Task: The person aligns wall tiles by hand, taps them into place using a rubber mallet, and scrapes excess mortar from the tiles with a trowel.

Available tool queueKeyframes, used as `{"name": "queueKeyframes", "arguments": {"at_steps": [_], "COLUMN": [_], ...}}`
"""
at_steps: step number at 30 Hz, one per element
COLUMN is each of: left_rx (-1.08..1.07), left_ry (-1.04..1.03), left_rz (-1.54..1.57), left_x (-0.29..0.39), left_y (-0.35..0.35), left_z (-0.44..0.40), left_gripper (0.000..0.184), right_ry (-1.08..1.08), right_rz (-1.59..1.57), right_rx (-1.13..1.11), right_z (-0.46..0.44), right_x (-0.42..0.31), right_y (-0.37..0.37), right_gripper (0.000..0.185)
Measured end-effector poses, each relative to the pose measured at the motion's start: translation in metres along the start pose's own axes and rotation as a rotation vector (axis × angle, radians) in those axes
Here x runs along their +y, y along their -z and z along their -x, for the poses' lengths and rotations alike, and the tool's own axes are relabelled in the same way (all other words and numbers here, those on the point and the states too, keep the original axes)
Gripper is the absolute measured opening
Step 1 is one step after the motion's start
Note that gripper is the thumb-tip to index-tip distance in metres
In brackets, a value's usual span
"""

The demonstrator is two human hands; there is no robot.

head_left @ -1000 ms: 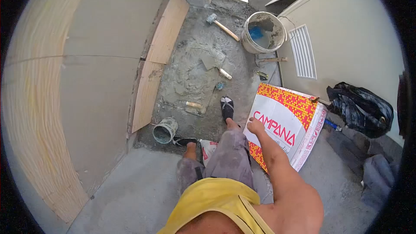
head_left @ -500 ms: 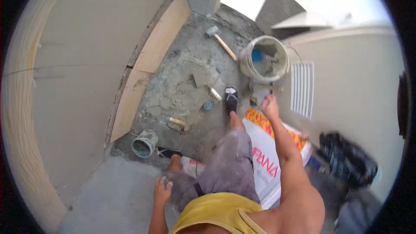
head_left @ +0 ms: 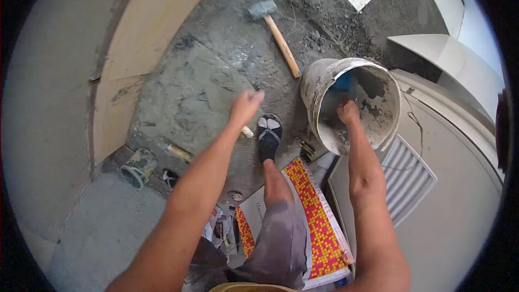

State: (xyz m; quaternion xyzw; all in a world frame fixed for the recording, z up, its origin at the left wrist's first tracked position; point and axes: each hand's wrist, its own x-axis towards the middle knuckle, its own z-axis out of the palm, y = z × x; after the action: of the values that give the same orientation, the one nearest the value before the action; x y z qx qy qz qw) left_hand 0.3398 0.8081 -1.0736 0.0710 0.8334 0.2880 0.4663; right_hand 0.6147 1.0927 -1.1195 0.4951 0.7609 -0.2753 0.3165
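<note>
My right hand (head_left: 348, 111) reaches into a large mortar-caked bucket (head_left: 312, 94), its fingers curled. Whatever it grips, if anything, I cannot make out. Beside it in the bucket is a blue object (head_left: 341, 83), partly hidden by the rim. My left hand (head_left: 247, 107) hovers over the wet grey mortar (head_left: 184, 89) on the floor, its fingers smeared by motion. A short white handle (head_left: 247, 132) shows just below that hand; the rest of this tool is covered.
A rubber mallet (head_left: 282, 45) lies beyond the bucket. At lower left are a small dirty bucket (head_left: 138, 167) and a wooden-handled tool (head_left: 178, 152). A printed tile carton (head_left: 319, 221) lies by my leg. A louvred door panel (head_left: 408, 178) stands at right.
My right hand has gone from beside the big bucket to inside it. My left hand has moved from my knee out over the mortar. The view has come lower and nearer.
</note>
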Motion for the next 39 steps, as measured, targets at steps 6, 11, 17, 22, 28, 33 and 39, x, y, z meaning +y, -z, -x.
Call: {"name": "queueKeyframes", "arguments": {"at_steps": [6, 11, 17, 22, 28, 33, 39], "left_rx": [0.165, 0.166, 0.35, -0.078, 0.105, 0.466, 0.654], "left_ry": [0.059, 0.157, 0.045, 0.288, 0.107, -0.415, -0.993], "left_rz": [-0.228, -0.319, -0.111, 0.878, 0.532, 0.659, 0.534], "left_x": [0.091, 0.091, 0.079, 0.124, 0.183, 0.115, 0.057], "left_y": [-0.083, -0.097, -0.059, 0.006, 0.089, 0.17, 0.36], "left_z": [-0.172, -0.193, -0.205, -0.127, 0.233, 0.401, 0.53], "left_gripper": [0.093, 0.084, 0.055, 0.019, 0.033, 0.024, 0.07], "right_ry": [0.3, -0.004, 0.24, 0.002, 0.193, 0.873, 1.203], "right_rz": [0.421, 0.069, -0.415, -0.629, -1.236, -1.267, -0.985], "right_rx": [0.008, 0.026, 0.527, 0.623, -0.385, -0.341, -0.232], "right_z": [-0.078, -0.006, 0.1, 0.206, 0.294, 0.42, 0.646], "right_x": [0.073, -0.036, -0.075, -0.102, -0.238, -0.345, -0.517], "right_y": [-0.125, -0.043, 0.058, 0.142, 0.17, 0.14, 0.138], "right_gripper": [0.053, 0.031, 0.021, 0.018, 0.048, 0.032, 0.035]}}
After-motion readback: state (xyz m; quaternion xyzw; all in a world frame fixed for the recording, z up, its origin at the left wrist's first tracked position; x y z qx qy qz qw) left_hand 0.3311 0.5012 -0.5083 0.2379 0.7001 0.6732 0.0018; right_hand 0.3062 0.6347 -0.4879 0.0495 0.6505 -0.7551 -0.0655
